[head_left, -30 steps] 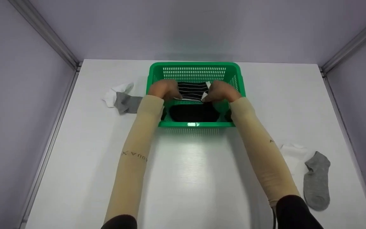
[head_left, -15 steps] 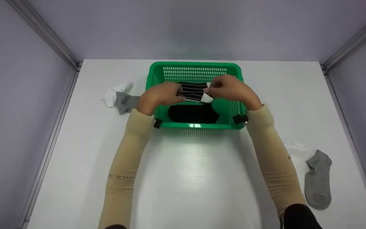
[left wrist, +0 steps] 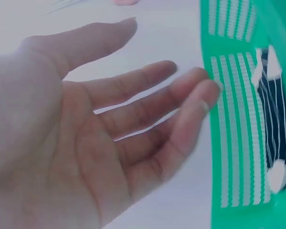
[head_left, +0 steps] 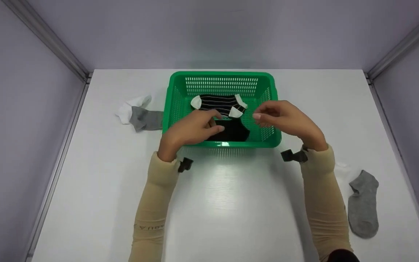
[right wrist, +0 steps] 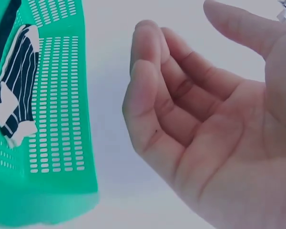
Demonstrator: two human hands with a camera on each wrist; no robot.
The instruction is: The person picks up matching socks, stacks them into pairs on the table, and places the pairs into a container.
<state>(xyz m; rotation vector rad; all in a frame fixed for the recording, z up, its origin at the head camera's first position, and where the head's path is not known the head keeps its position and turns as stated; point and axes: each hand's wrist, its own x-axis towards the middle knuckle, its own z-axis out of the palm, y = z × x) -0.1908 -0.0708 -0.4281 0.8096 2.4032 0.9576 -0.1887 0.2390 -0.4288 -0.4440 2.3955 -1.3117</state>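
Note:
A black sock with white stripes and white toe, heel and cuff [head_left: 216, 103] lies flat in the green basket [head_left: 222, 74]. Nearer the basket's front wall lies a plain black sock [head_left: 235, 131], partly covered in the head view by my left hand [head_left: 195, 127]. That hand is above the front left of the basket, holding nothing, its fingers loosely bent. Over the basket's right side is my right hand [head_left: 286, 118], relaxed and holding nothing. Both wrist views show bare palms; the striped sock [right wrist: 20, 86] appears at the left edge of the right wrist view.
Left of the basket lie a crumpled white sock [head_left: 127, 109] and a grey sock [head_left: 146, 118]. At the table's right side are another grey sock [head_left: 364, 205] and a white sock [head_left: 341, 171], the latter partly behind the right sleeve. Walls enclose the table's back and sides.
Both hands have let go of the striped sock and drawn back toward the body, the right one also moving rightward. The striped sock now lies fully visible in the basket.

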